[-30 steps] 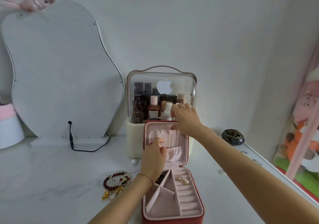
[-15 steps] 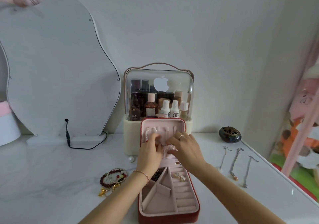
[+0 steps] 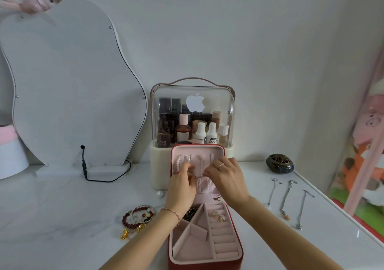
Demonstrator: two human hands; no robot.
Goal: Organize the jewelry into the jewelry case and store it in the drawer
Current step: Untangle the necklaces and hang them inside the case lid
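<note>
left hand pinches pearl strand | right hand at jewelry case lid (upright)

- This is a home, at a dressing table in a bedroom.
- A big curvy mirror leans on the far wall at the left.
- A clear box of face creams and bottles stands in the middle.
- Bracelets and necklaces lie on the white table.

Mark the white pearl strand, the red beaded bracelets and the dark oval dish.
white pearl strand point(image 3: 179, 164): head view, beads hanging left in the lid.
red beaded bracelets point(image 3: 138, 215): head view, middle of the pile.
dark oval dish point(image 3: 280, 163): head view, patterned top.
</note>
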